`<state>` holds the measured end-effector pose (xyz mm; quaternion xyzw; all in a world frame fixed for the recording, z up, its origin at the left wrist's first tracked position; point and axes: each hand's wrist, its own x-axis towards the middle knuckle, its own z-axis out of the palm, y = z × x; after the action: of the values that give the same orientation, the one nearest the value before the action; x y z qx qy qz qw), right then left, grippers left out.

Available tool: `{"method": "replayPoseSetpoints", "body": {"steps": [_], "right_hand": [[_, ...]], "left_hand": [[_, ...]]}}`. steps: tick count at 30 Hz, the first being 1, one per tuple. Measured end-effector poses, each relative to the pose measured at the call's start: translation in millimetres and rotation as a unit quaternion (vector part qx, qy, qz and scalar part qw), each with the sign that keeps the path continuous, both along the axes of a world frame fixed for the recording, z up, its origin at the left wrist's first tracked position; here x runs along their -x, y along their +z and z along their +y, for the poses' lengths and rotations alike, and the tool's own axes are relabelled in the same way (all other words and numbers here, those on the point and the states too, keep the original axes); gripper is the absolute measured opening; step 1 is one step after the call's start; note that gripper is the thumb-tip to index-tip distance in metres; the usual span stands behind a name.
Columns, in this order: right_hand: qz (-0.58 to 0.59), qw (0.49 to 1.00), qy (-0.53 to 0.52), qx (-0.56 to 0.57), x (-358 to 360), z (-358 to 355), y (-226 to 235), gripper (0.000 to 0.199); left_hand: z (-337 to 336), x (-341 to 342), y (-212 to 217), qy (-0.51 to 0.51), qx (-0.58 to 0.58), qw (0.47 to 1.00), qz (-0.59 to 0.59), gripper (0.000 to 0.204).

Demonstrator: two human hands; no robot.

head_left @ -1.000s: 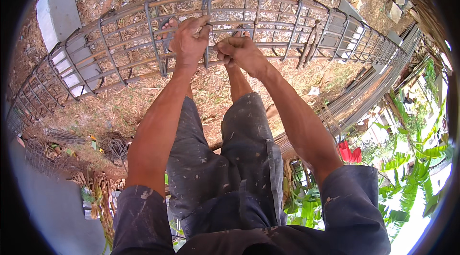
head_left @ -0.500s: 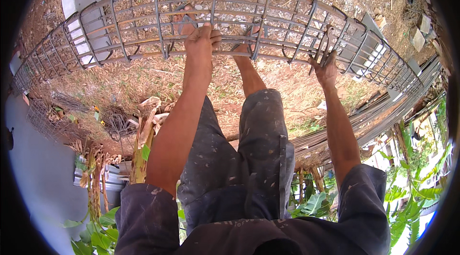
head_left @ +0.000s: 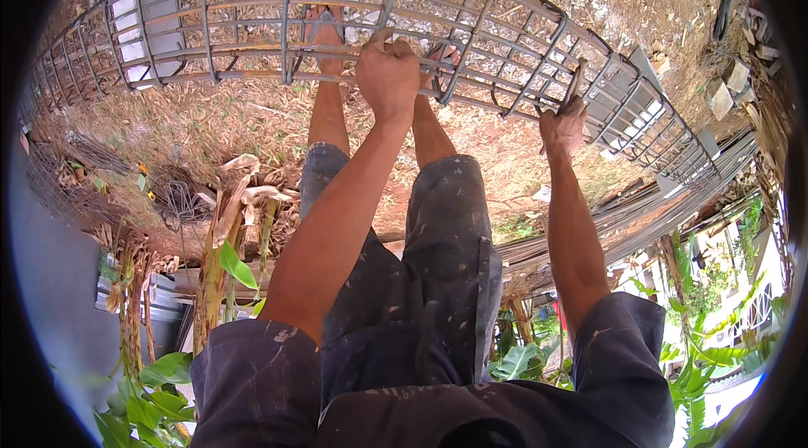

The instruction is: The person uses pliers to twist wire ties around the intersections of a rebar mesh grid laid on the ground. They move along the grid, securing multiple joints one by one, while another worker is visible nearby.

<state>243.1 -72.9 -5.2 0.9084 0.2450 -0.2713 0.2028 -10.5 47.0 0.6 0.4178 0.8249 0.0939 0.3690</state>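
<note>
A long rebar cage (head_left: 289,18) of rusty lengthwise bars and grey square stirrups runs across the upper part of the view. My left hand (head_left: 387,82) is closed at its near side, right by a stirrup. Its fingers are curled at the bars, and whatever they pinch is hidden. Farther right, my right hand (head_left: 562,126) grips a pair of dark metal pincers (head_left: 576,82), whose upper end sticks up against the cage bars. Part of the tool is covered by the fingers.
Pale blocks stand beneath the cage at left (head_left: 126,14) and right (head_left: 644,111). My feet in sandals (head_left: 324,23) are under it. Long thin rods (head_left: 623,225) lie at right. Tangled wire (head_left: 181,204) and banana stems (head_left: 220,254) are at left, near a grey wall (head_left: 59,280).
My left hand has shifted right along the cage and turned its back upward. The right hand and pincers sit slightly lower and more to the left in view. The whole view has tilted.
</note>
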Motion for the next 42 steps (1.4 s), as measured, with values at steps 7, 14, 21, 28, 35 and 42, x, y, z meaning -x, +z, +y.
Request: {"method": "replayPoseSetpoints", "body": {"steps": [7,14,21,28,35,42], "right_hand": [[0.339,0.925,-0.083,-0.150,19.6,33.6,84.1,0.037],[0.367,0.872,0.322,0.040,102.6,151.8,81.7,0.058],[0.314,0.843,0.414,0.138,135.8,180.5,77.1,0.078],[0.249,0.803,0.532,0.102,134.3,184.6,78.2,0.057],[0.280,0.825,0.463,0.162,133.2,180.0,63.5,0.040],[0.588,0.675,-0.436,0.095,135.1,139.0,59.9,0.035]], "left_hand": [[11.0,-7.0,-0.2,0.084,0.065,0.994,-0.009,0.026],[20.7,1.6,3.9,0.266,0.072,0.926,-0.257,0.015],[13.1,5.2,-5.4,0.307,0.186,0.878,-0.317,0.026],[3.5,6.9,-19.0,0.347,0.158,0.842,-0.382,0.020],[16.2,3.8,-2.2,0.395,0.151,0.822,-0.381,0.017],[35.4,20.8,5.7,0.402,0.309,0.652,-0.563,0.026]]}}
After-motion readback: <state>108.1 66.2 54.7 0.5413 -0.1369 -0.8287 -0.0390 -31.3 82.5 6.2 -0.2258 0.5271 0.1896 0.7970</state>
